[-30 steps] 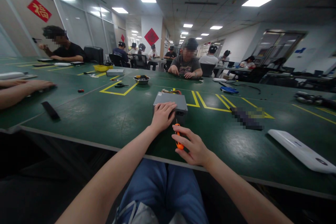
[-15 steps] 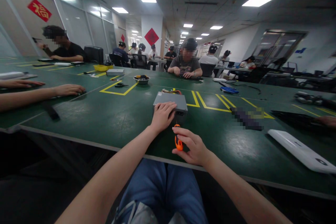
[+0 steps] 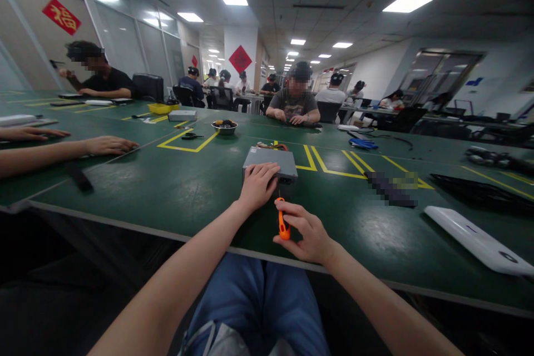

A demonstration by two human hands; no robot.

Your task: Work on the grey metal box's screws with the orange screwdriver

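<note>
A grey metal box (image 3: 286, 162) with coloured wires at its far side rests on the green table (image 3: 183, 189). My left hand (image 3: 259, 184) lies over its near left part, fingers stretched across the top and pressing on it. Just in front of the box, my right hand (image 3: 303, 229) is closed around an orange and black screwdriver (image 3: 283, 228). The screwdriver's thin shaft points away from me toward the box's near face; whether its tip touches the box is too small to tell.
Another person's hand (image 3: 110, 145) lies on the table at the left. Beyond the box stands a metal bowl (image 3: 225, 129). To the right are a white device (image 3: 475, 239) and a blue cable bundle (image 3: 362, 143). A person (image 3: 294, 97) sits opposite.
The screwdriver has turned slightly in my right hand. My left hand stays on the box. At the far right, another person's hand has left the black object.
</note>
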